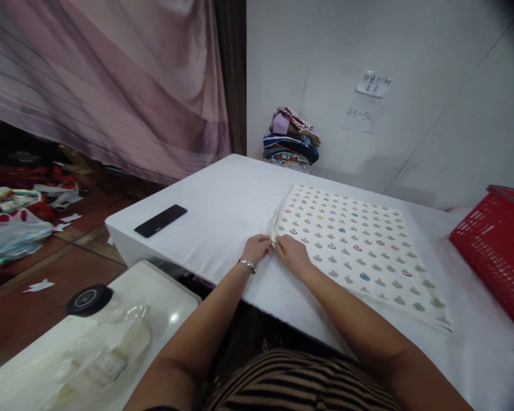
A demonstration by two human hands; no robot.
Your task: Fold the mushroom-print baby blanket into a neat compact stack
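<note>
Cloth point(360, 245) with small printed shapes is laid flat on the white table point(223, 211), near its front edge. Its near-left corner is pinched by left hand point(255, 249) and right hand point(293, 254), fingers closed on it.

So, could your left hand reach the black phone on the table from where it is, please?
Probably yes: the left hand rests at the cloth's corner, and only bare table lies between it and the phone.

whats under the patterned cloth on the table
The patterned cloth lies flat on the white table cover; both hands pinch its near-left corner. Anything beneath the cloth is hidden.
</note>
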